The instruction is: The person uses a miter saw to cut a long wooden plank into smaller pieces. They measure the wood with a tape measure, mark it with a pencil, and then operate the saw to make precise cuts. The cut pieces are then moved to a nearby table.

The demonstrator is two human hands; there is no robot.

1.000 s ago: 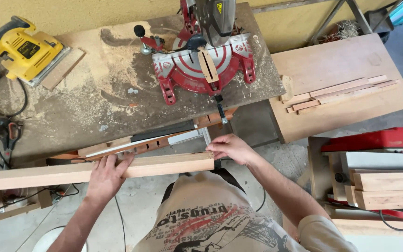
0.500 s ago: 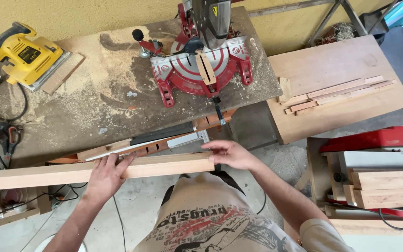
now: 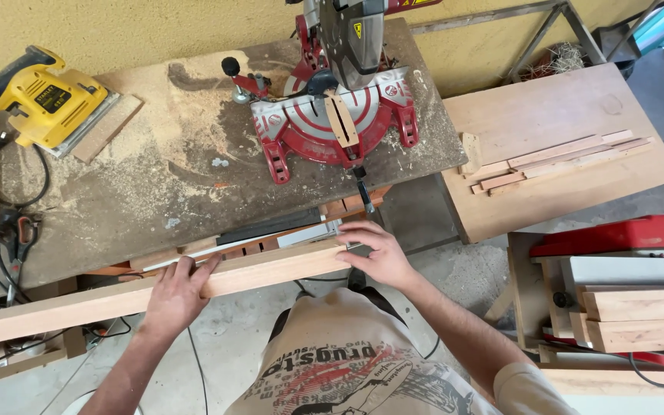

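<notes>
Head view: long wooden beam (image 3: 155, 290) held level in front of the person, along the near edge of the dusty table (image 3: 155, 184), long axis running left-right, left end a bit nearer and lower. Left hand (image 3: 174, 296) lies over the beam around mid-length, fingers curled over the far edge, gripping it. Right hand (image 3: 374, 253) is at the beam's right end, fingers half-closed against the end face and top; thumb contact hard to make out. Red mitre saw (image 3: 336, 115) sits far of the right hand, so that end is closest to it. Yellow sander (image 3: 36, 104) far left. Thin strips (image 3: 555, 160) on the board to the right. Beam underside hidden; saw top cut off by frame.
</notes>
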